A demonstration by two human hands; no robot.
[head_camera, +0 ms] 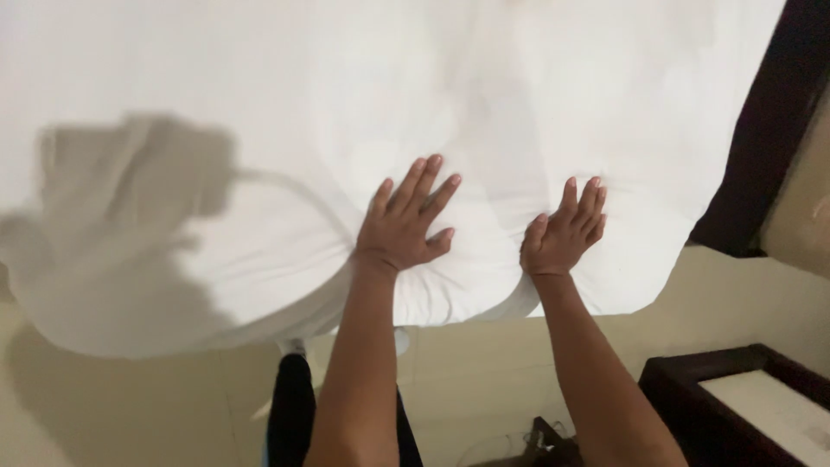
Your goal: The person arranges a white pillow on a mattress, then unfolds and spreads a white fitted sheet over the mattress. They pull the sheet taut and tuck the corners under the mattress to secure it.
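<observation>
White bed sheet (259, 130): covers the mattress and fills most of the upper view, its rounded near edge hanging above the pale tiled floor (484, 372); creases fan out from under both palms, and a grey shadow lies across its left part. Left hand (402, 227): flat on the sheet near the edge, fingers spread wide, gripping nothing. Right hand (562, 233): flat on the sheet just beside the left one, fingers held close together and slightly bent, thumb out, gripping nothing. Both forearms reach up from the bottom of the view, nothing lying between them and the sheet. Dark wooden bed frame (761, 130): runs along the sheet's right side, upper right corner. Dark wooden side table (674, 380) with a pale top: lower right, well apart from the hands. Dark trouser leg (290, 406): below the sheet edge, by the left forearm. Small dark object (553, 441): bottom edge, kind unclear. No packages, labels or signs in view
</observation>
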